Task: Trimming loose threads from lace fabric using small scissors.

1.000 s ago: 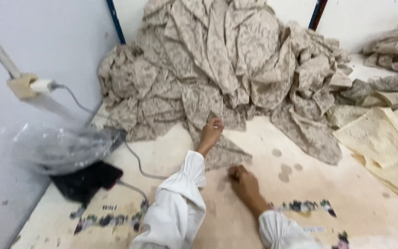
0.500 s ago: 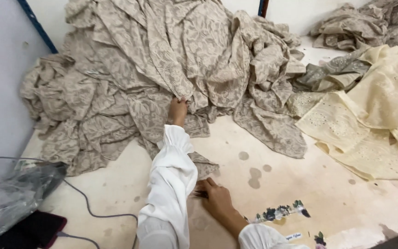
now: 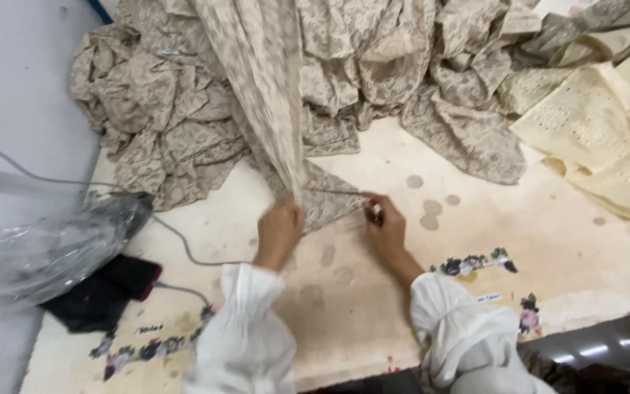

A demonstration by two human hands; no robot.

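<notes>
The left hand (image 3: 280, 228) is closing around a gathered strip of beige patterned cloth (image 3: 271, 95), its fingers curled tight on the bunched fabric where it is running up and away from the hand. The right hand (image 3: 384, 228) is lying just beside it on the table (image 3: 548, 241), fingertips pinching the edge of the same cloth and pressing it flat against the surface. A short stretch of that edge is pulling taut between the two hands. Beyond both hands, the rest of the cloth is lying in a large crumpled heap. Further off to the right of the right hand, pale yellow fabric (image 3: 592, 138) with small holes is lying spread out. Well to the left of the left hand, a clear plastic bag (image 3: 45, 252) is sitting over a black object (image 3: 103, 295), with a grey cable (image 3: 176, 244) trailing past them. Both wrists are showing white gathered sleeves (image 3: 246, 328).
</notes>
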